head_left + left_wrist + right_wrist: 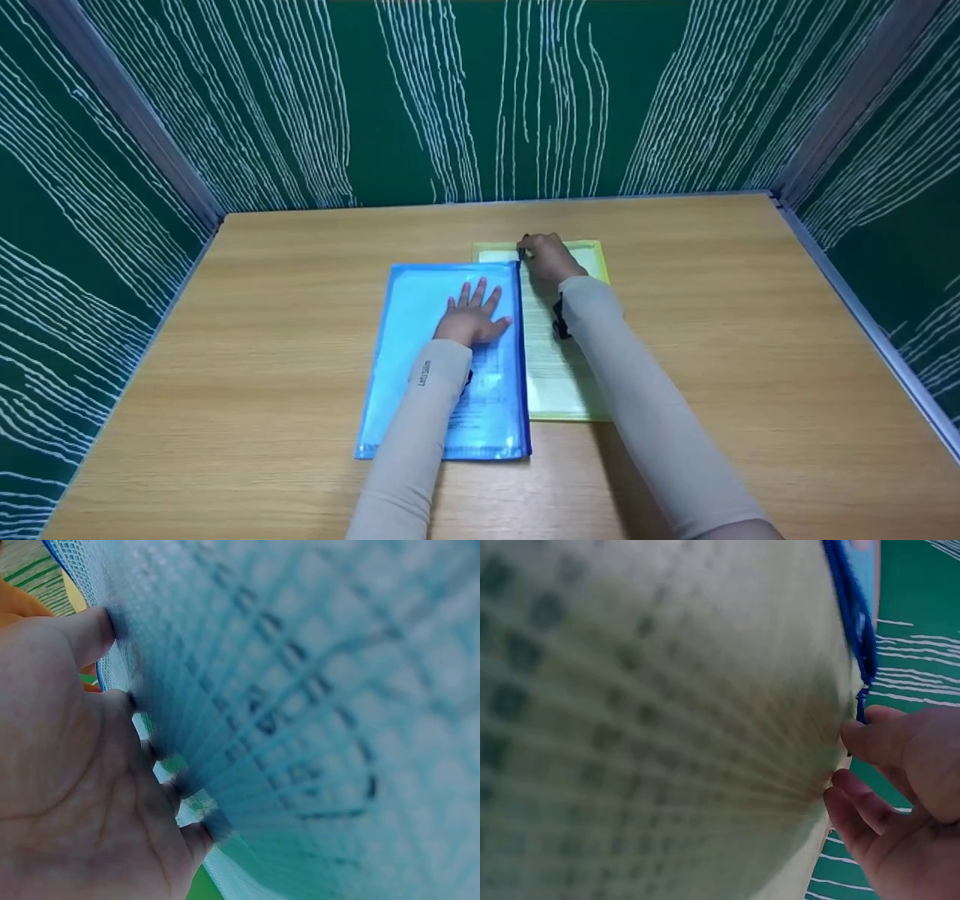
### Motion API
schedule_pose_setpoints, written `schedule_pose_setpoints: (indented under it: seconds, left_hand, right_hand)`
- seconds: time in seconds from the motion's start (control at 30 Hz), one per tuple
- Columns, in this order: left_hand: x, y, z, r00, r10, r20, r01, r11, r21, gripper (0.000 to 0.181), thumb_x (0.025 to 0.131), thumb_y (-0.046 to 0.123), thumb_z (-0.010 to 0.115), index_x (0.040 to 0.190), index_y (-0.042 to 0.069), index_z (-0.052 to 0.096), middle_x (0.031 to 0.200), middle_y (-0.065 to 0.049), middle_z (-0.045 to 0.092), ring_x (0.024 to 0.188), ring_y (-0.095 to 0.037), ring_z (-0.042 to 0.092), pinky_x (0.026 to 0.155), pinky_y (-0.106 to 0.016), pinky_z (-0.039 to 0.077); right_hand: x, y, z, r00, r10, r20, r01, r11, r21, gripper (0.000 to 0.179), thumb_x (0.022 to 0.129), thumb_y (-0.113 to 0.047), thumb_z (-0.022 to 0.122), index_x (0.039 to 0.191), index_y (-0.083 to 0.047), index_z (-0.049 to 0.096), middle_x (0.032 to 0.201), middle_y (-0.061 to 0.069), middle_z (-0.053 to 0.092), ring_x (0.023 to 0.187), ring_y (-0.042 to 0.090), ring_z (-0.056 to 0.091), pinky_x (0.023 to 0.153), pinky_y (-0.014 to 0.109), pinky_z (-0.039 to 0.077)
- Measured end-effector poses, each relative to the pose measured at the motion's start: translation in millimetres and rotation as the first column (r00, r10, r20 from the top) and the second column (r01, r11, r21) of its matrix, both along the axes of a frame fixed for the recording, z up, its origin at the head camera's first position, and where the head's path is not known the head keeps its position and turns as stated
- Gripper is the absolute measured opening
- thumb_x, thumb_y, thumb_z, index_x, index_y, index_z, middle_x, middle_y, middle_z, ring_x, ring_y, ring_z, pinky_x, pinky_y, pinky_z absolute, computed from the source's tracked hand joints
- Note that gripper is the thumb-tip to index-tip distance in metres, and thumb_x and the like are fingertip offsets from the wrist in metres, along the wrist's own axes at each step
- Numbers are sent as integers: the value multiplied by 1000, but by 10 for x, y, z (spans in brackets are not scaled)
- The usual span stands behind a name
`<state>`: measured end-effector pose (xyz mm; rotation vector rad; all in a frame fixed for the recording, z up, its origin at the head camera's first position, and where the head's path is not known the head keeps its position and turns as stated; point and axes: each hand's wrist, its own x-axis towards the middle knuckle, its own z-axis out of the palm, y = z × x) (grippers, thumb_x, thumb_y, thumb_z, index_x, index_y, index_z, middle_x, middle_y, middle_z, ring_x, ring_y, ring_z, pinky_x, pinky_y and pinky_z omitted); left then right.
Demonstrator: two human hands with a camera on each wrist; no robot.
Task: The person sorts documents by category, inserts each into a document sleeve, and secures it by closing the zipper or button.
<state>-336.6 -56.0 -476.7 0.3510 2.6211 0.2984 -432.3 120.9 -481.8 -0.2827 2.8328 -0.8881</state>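
Observation:
A blue zip pouch with printed paper inside lies upright on the table, its dark blue zip along the right side. My left hand rests flat on the pouch's upper middle, fingers spread. In the left wrist view its fingertips press the mesh-patterned plastic. My right hand is at the pouch's top right corner, over a yellow-green pouch with paper inside. In the right wrist view the thumb and a finger pinch the zip pull at the blue zip's end.
The blue pouch partly covers the left side of the yellow-green one. Both lie on a wooden table. Green panels with white wavy lines and grey corner posts stand around its back and sides.

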Motion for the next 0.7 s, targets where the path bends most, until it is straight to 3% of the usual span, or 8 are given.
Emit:
schedule_pose_setpoints:
  seconds: [0.13,0.5,0.7]
  left_hand:
    - [1,13,15,1000,2,-2,-2,1000,4,67,101,53,29,156,25,3,162,-3,-12,149,-28,-13,121,-49,-1]
    - [-4,9,1,1000,9,-4,-9,1000,15,68,100,54,31,156,26,3,162,-2,-12,149,-28,-13,121,-49,-1]
    - [-19,7,-25,1000,18,6,-18,1000,6,68,100,55,31,156,27,3,162,-1,-12,149,-27,-14,121,-48,-1]
  right_hand:
    - [8,5,-1,998,14,-61,-12,999,40,30,95,-5,56,121,-13,68,120,9,60,113,26,52,102,45,44]
    - [40,95,5,994,-4,-110,4,1000,-2,27,91,4,54,112,-2,69,128,17,58,122,34,52,103,46,45]
    - [69,177,10,995,-30,-95,32,999,19,25,92,3,53,103,-2,74,117,15,67,111,27,62,93,43,52]
